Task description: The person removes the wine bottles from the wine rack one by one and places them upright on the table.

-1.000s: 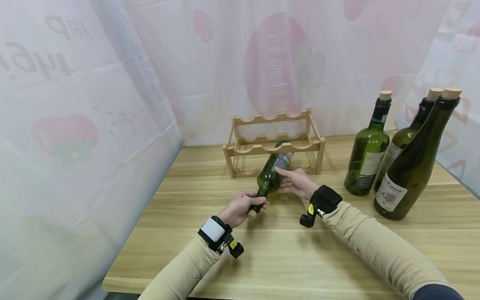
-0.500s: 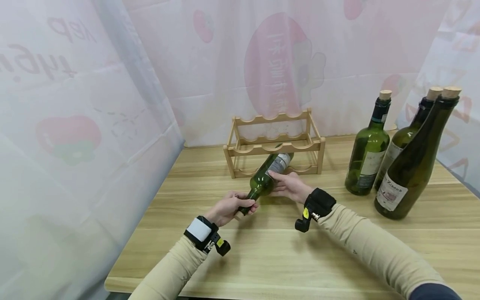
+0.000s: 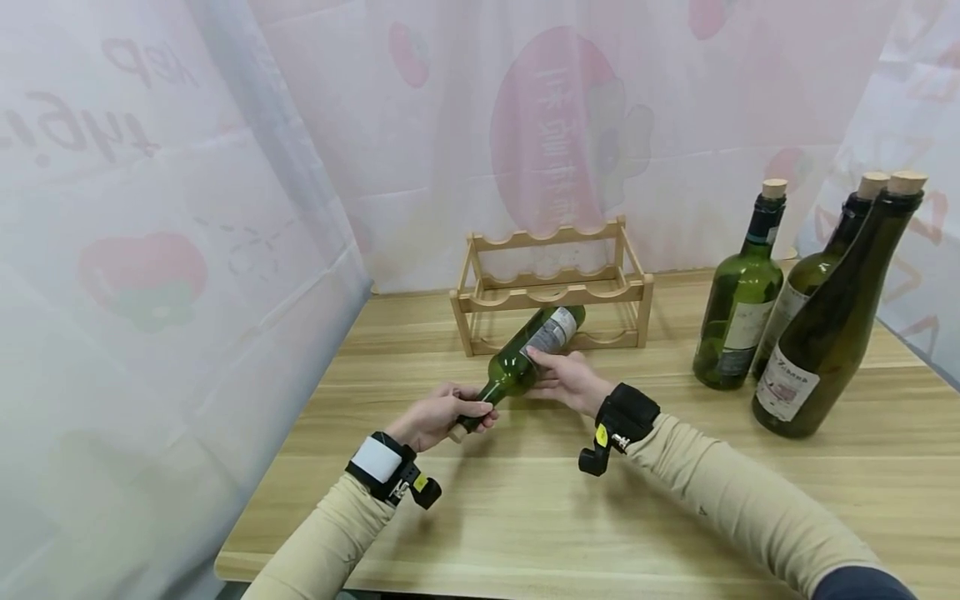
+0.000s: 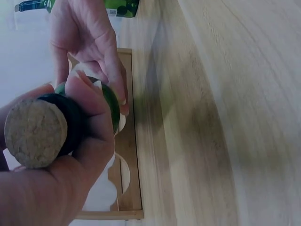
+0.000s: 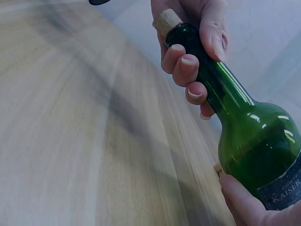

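A green wine bottle (image 3: pixel 513 367) with a cork and a pale label lies aslant in front of the wooden wine rack (image 3: pixel 551 298), neck toward the person's left. My left hand (image 3: pixel 442 414) grips its neck, fingers wrapped round it just below the cork (image 4: pixel 35 133). At the body, my right hand (image 3: pixel 567 379) holds the bottle near the shoulder, thumb on the label side and fingers beneath. The bottle's base end is by the rack's front, overlapping its lower rail in the head view. Whether it touches the rack, I cannot tell.
Three corked bottles stand at the right of the table: a green bottle (image 3: pixel 738 304), a tall dark bottle (image 3: pixel 828 321) in front, and one partly hidden bottle (image 3: pixel 797 292) behind. A printed curtain (image 3: pixel 420 167) hangs behind the wooden table (image 3: pixel 525 517).
Both hands have moved left and toward the person, drawing the bottle with them. More of its label and base end now shows in front of the rack.
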Demonstrator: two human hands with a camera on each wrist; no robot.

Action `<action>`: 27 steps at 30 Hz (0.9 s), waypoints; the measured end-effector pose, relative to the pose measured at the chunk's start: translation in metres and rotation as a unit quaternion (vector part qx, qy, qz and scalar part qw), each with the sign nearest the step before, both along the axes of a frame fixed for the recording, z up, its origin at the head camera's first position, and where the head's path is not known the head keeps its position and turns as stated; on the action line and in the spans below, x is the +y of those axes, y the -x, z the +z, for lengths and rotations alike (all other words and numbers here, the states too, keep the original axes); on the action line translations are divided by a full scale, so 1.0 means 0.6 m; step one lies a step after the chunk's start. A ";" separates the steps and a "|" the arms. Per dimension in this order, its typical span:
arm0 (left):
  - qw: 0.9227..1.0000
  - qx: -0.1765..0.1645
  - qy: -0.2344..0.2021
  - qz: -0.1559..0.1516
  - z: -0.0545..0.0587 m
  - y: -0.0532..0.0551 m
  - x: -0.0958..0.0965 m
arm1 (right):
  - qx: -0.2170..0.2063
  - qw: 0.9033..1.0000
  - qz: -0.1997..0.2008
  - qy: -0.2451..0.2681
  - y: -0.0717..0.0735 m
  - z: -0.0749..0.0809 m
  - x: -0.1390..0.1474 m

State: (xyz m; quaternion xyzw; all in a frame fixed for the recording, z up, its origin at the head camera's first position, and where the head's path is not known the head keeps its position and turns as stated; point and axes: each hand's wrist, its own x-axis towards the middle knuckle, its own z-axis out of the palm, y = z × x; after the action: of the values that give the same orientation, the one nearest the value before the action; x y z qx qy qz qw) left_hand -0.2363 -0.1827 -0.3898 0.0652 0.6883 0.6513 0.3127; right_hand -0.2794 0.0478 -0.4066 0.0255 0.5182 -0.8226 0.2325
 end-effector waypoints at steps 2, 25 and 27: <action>1.000 -0.001 0.006 -0.006 0.003 -0.002 -0.006 | -0.005 1.000 -0.003 0.001 -0.004 0.000 -0.005; 0.999 0.006 0.042 -0.033 0.042 -0.026 -0.056 | -0.028 0.998 -0.007 0.051 -0.042 0.016 -0.044; 0.999 0.009 0.038 -0.031 0.045 -0.029 -0.056 | -0.027 0.998 -0.004 0.051 -0.044 0.018 -0.045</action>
State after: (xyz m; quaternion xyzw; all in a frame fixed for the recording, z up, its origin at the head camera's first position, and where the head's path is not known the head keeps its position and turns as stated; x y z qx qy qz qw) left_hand -0.2186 -0.2163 -0.3629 0.0809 0.7127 0.6143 0.3289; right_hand -0.2529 0.0210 -0.3961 0.0383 0.4687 -0.8481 0.2442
